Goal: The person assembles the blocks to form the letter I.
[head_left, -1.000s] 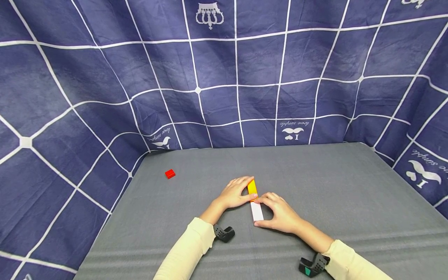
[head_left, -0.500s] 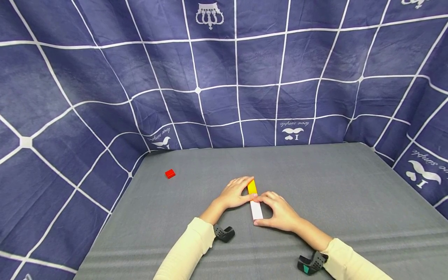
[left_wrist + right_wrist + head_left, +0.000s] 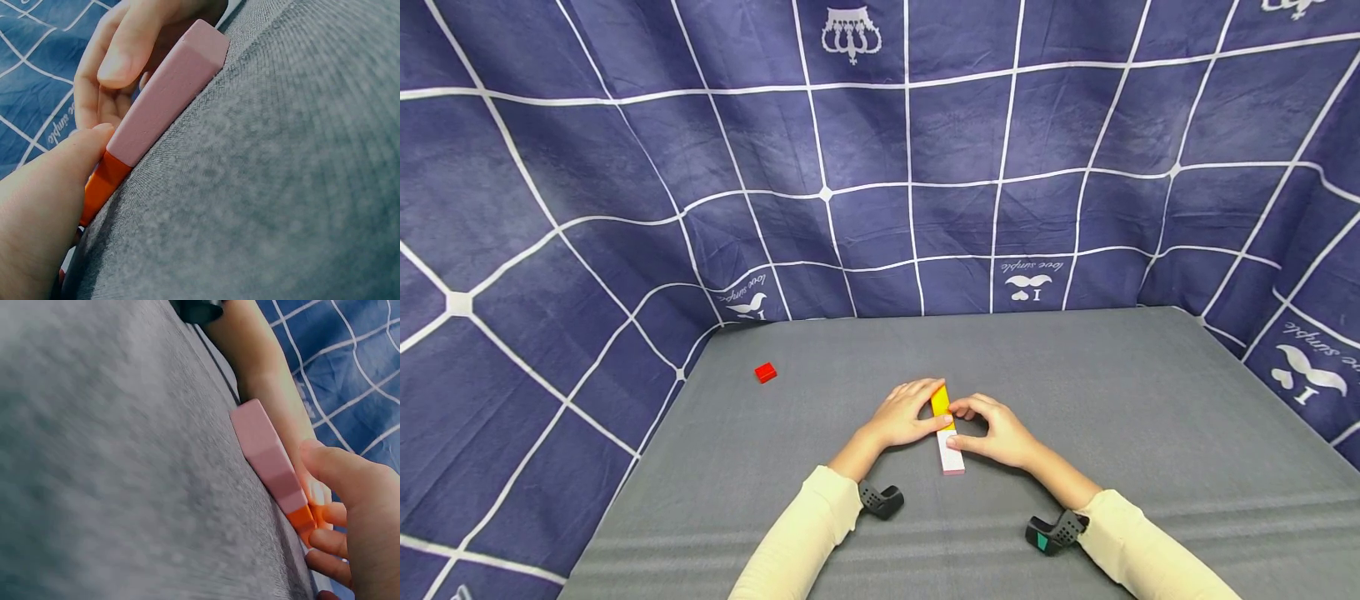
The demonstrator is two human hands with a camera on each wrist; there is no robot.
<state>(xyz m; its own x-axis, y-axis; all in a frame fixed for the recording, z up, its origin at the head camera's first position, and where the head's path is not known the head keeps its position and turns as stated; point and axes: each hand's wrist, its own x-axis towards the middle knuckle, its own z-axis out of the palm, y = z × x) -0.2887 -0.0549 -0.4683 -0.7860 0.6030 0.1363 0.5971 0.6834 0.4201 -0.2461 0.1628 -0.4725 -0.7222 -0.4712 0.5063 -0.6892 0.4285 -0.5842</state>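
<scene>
An orange block (image 3: 942, 401) and a pink block (image 3: 951, 457) lie end to end in a line on the grey cloth; the pink one looks nearly white from above. With thumb and fingers at its two ends, my left hand (image 3: 904, 417) grips the orange block. My right hand (image 3: 1000, 432) is at the right side of the pair, its thumb over the pink block in the head view. In the right wrist view that thumb (image 3: 325, 459) stands apart from the pink block, and the loosely bent fingers are beside the orange one.
A small red block (image 3: 765, 372) lies at the far left of the grey cloth-covered table (image 3: 1075, 375). A blue curtain (image 3: 880, 225) with white grid lines hangs behind it and along both sides.
My right hand has let go of the pink block and moved forward, away from its near end. My left hand stays on the orange block.
</scene>
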